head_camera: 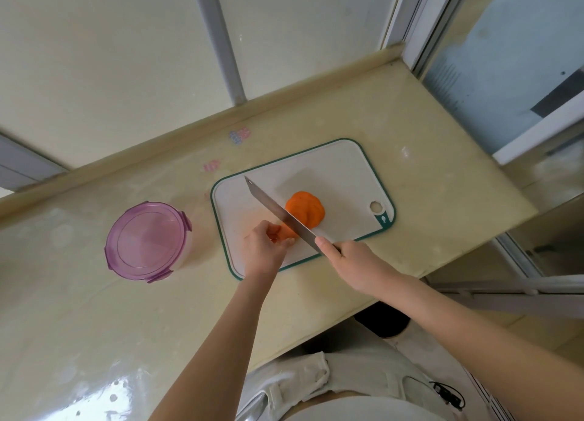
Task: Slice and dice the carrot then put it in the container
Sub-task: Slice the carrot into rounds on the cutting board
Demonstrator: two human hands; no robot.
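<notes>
On the cutting board (335, 167), left hand (264, 246) pinches the carrot (287, 232); right hand (347, 262) grips the knife (278, 208).

We saw a knife (278, 212) with a smooth metal blade, satin grey rather than mirror-bright. Under it, the cutting board (341, 167) looked like matt white plastic with a rubbery green rim. The carrot (305, 210) showed as a matt orange mass, too blurred for us to judge its texture. At 9 o'clock of the board, the container (148, 242) was translucent plastic, its purple lid smooth and faintly glossy. The cream worktop (426, 155) was polished and stone-like, with bright glare at 7 o'clock. At 12 o'clock we noted frosted panes (94, 57) in smooth pale frames.
</notes>
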